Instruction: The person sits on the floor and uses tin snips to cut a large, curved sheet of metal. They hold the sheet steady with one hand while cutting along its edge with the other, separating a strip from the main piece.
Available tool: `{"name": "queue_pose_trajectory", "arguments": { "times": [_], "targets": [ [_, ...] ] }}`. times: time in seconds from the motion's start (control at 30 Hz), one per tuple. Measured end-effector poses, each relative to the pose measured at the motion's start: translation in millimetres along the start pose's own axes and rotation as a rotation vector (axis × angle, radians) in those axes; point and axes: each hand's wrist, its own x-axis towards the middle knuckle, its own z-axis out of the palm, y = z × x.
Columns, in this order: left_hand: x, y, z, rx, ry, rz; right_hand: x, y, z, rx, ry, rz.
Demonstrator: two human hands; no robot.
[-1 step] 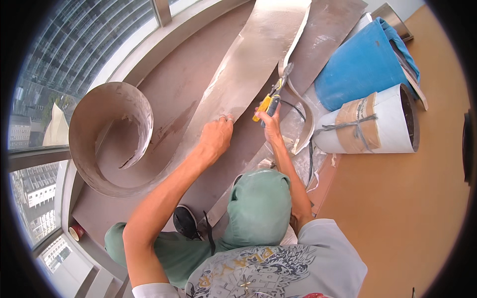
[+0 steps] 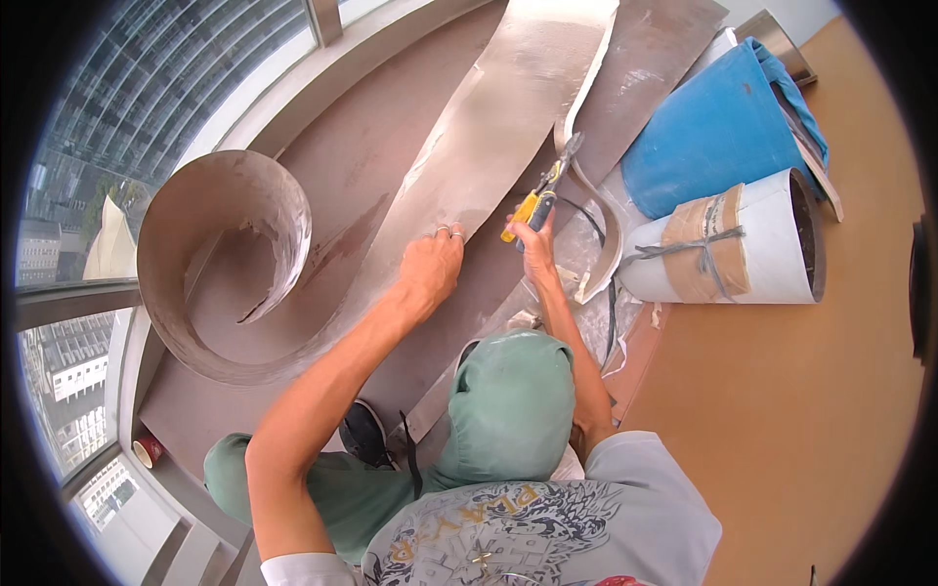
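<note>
My right hand (image 2: 532, 237) grips yellow-handled snips (image 2: 543, 191) pointing to 1 o'clock along the long metal sheet strip (image 2: 498, 127), which runs 7-to-1 o'clock; my left hand (image 2: 430, 269) presses flat on it, at 8 o'clock from the snips.

Bare forearms, short white sleeves. Grey patterned T-shirt, green trousers, black shoe. Rings on the left hand (image 2: 430, 266).

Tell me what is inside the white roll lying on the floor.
The white roll, bound with brown tape and a grey strap, lies on its side beside the blue roll. Its open end shows only a dark hollow; whatever sits deeper inside cannot be seen.
</note>
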Motion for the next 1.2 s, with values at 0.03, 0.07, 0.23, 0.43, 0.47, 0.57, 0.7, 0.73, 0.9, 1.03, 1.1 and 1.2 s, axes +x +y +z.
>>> {"name": "queue_pose_trajectory", "arguments": {
  "times": [0.03,0.07,0.23,0.43,0.47,0.57,0.7,0.73,0.9,1.03,1.1,1.2],
  "targets": [
    [2,5,12,0.036,0.027,0.008,-4,0,-4,-0.046,-0.005,0.024],
    [0,9,29,0.087,0.099,0.006,-9,0,-8,-0.092,-0.010,0.047],
    [6,23,45,0.155,0.171,-0.039,-1,1,-31,-0.331,-0.073,0.098],
    [4,23,41,0.180,0.161,-0.057,6,-18,-19,-0.358,-0.042,0.075],
    [3,25,40,0.184,0.149,-0.066,9,-17,-19,-0.391,-0.038,0.057],
    [8,27,46,0.156,0.154,-0.132,14,-16,-18,-0.415,-0.049,0.025],
    [5,30,46,0.188,0.170,-0.135,14,-26,-15,-0.417,-0.040,0.077],
    [5,29,49,0.197,0.187,-0.132,18,-30,-12,-0.459,-0.027,0.078],
    [8,31,50,0.156,0.197,-0.174,51,-26,-11,-0.501,0.033,0.092],
    [14,27,56,0.192,0.220,-0.145,67,-19,-10,-0.508,0.064,0.089],
    [18,24,63,0.190,0.229,-0.139,73,-18,-9,-0.507,0.050,0.112],
    [22,30,62,0.161,0.164,-0.178,81,-18,-13,-0.499,0.007,0.208]
  ]
}}
